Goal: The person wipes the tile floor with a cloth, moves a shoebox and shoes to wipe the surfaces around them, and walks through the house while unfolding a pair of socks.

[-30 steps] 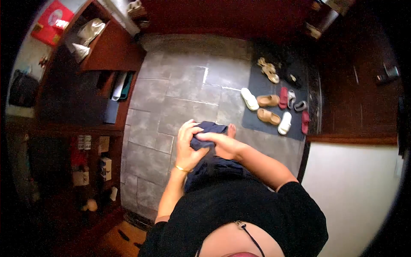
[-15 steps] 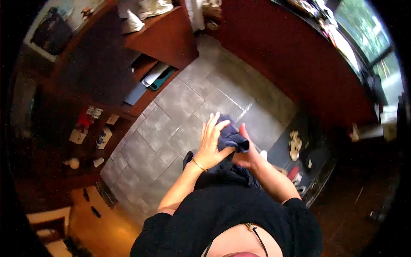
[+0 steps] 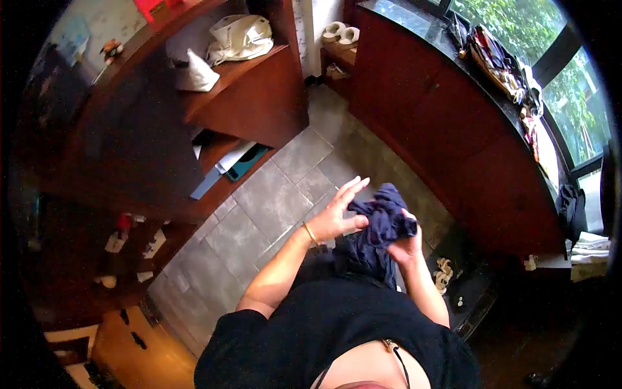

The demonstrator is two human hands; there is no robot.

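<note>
A bunched dark navy cloth (image 3: 385,217) hangs in front of my body, crumpled between my two hands. My left hand (image 3: 334,217), with a gold bracelet at the wrist, lies against the cloth's left side, its fingers stretched out and its thumb near the fabric. On the other side, my right hand (image 3: 407,243) is wrapped round the cloth's lower right part, fingers partly behind it. The cloth's lower folds merge with dark fabric near my waist.
Wooden shelving (image 3: 249,84) with a white bag (image 3: 243,37) stands at the left. A long dark red cabinet (image 3: 440,123) runs below the windows, with bags (image 3: 495,61) on its top. Pale shoes (image 3: 443,275) lie on a dark mat at the right.
The view has swung towards the right, bringing the windows and cabinet further in. My hands and the cloth have moved right in view, and the cloth is more bunched up.
</note>
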